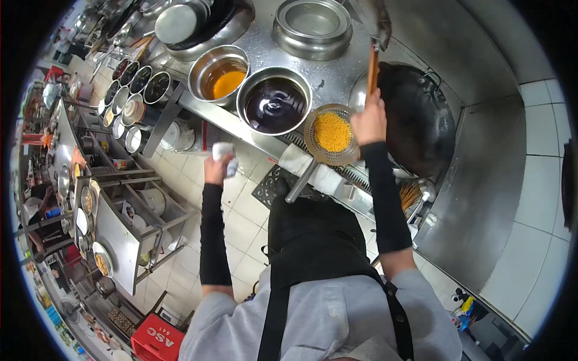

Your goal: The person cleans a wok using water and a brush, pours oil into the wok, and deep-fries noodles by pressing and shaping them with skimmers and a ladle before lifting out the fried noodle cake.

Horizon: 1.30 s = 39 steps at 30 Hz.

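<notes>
My left hand (219,166) is closed around a folded white cloth (224,157), held over the floor in front of the counter. My right hand (369,122) grips the wooden handle (373,72) of a tool whose metal end is at the top of the view. Just left of that hand, a perforated strainer (310,129) holds yellow food bits (332,132), its handle pointing toward my apron. A large dark wok (418,114) sits to the right. A steel bowl of dark liquid (275,103) stands left of the strainer, beside a bowl with orange liquid (227,82).
White cloths (296,160) lie along the counter edge. Lidded steel pots (313,24) stand at the back. Several containers of sauces (140,78) are at the left. A steel table with plates (114,231) and a red crate (158,338) are lower left. A bamboo brush (411,194) is right.
</notes>
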### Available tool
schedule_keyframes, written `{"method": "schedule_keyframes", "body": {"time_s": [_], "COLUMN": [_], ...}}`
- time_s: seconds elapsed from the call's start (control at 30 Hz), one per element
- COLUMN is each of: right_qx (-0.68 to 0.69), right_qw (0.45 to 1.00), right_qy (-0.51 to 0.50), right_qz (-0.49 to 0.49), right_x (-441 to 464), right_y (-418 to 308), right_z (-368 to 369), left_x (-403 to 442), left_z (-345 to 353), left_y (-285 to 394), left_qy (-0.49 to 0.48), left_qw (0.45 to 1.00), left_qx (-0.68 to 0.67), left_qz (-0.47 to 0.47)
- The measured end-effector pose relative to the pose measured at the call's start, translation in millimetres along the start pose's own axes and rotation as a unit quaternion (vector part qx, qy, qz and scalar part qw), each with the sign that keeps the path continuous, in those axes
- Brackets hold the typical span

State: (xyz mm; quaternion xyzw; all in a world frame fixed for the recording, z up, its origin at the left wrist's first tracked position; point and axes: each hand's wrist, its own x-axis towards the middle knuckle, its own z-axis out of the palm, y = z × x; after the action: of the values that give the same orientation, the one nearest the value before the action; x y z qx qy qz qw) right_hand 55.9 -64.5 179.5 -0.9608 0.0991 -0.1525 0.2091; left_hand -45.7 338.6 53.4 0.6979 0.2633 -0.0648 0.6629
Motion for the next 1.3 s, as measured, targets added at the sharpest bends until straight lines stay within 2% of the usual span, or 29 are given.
{"method": "schedule_keyframes", "body": {"time_s": [0.07, 0.13, 0.17, 0.2, 0.23, 0.27, 0.33, 0.37, 0.4, 0.47, 0.5, 0.6, 0.63, 0.83, 0.93, 1.07, 1.17, 1.27, 1.3], "right_qx": [-0.053, -0.064, -0.069, -0.027, 0.040, 0.105, 0.197, 0.236, 0.273, 0.343, 0.379, 0.472, 0.471, 0.486, 0.516, 0.560, 0.562, 0.567, 0.571], "right_qw": [0.993, 0.991, 0.990, 0.992, 0.990, 0.984, 0.970, 0.962, 0.950, 0.920, 0.902, 0.830, 0.826, 0.805, 0.759, 0.687, 0.690, 0.679, 0.673], "right_qy": [-0.105, -0.114, -0.117, -0.109, -0.125, -0.139, -0.142, -0.138, -0.147, -0.174, -0.185, -0.224, -0.228, -0.254, -0.293, -0.361, -0.358, -0.363, -0.369], "right_qz": [0.026, -0.015, -0.035, -0.064, -0.048, -0.036, 0.000, 0.007, 0.025, 0.074, 0.095, 0.196, 0.211, 0.227, 0.268, 0.289, 0.281, 0.293, 0.292], "right_x": [44.2, 51.7, 57.4, 53.0, 40.9, 28.9, -4.5, -18.3, -31.7, -55.3, -62.3, -81.5, -92.3, -106.6, -109.1, -113.6, -116.2, -110.7, -110.0], "right_y": [8.4, 12.0, 15.3, 28.3, 34.8, 40.2, 43.2, 59.4, 72.8, 94.4, 97.0, 100.4, 103.1, 101.8, 94.5, 97.7, 98.0, 104.2, 109.2], "right_z": [6.1, -14.0, -20.7, -22.1, -26.7, -35.0, -58.4, -56.9, -59.4, -70.9, -82.4, -114.7, -119.9, -142.0, -144.9, -147.5, -147.8, -154.3, -155.2], "left_x": [38.4, 56.2, 75.0, 91.1, 97.6, 126.5, 157.2, 137.3, 151.5, 142.1, 155.1, 156.7, 167.2, 182.5, 167.5, 152.4, 122.3, 164.9, 170.4], "left_z": [7.9, 26.1, 28.9, 32.1, 38.6, 34.9, 46.6, 66.4, 72.2, 81.6, 77.2, 71.1, 68.4, 61.5, 71.7, 86.0, 108.5, 92.6, 93.8], "left_y": [2.7, 26.9, 30.0, 28.7, 38.4, 18.2, -7.5, 11.0, 2.2, 15.3, 6.0, 5.1, -3.9, 0.3, 21.5, 40.7, 79.1, 49.8, 49.8], "left_qy": [0.054, 0.089, 0.095, 0.101, 0.077, 0.016, 0.021, 0.067, 0.046, 0.041, 0.065, 0.084, 0.089, 0.066, 0.055, 0.036, 0.063, 0.081, 0.058], "left_qw": [0.987, 0.970, 0.963, 0.955, 0.925, 0.923, 0.900, 0.894, 0.883, 0.910, 0.902, 0.930, 0.949, 0.943, 0.944, 0.969, 0.957, 0.943, 0.957], "left_qx": [0.140, 0.201, 0.237, 0.271, 0.370, 0.381, 0.435, 0.444, 0.468, 0.412, 0.427, 0.359, 0.300, 0.325, 0.325, 0.241, 0.276, 0.319, 0.276], "left_qz": [0.057, 0.109, 0.085, 0.056, 0.046, 0.050, 0.030, 0.003, -0.006, -0.035, -0.006, -0.017, -0.029, -0.021, -0.015, -0.051, -0.057, -0.042, -0.061]}}
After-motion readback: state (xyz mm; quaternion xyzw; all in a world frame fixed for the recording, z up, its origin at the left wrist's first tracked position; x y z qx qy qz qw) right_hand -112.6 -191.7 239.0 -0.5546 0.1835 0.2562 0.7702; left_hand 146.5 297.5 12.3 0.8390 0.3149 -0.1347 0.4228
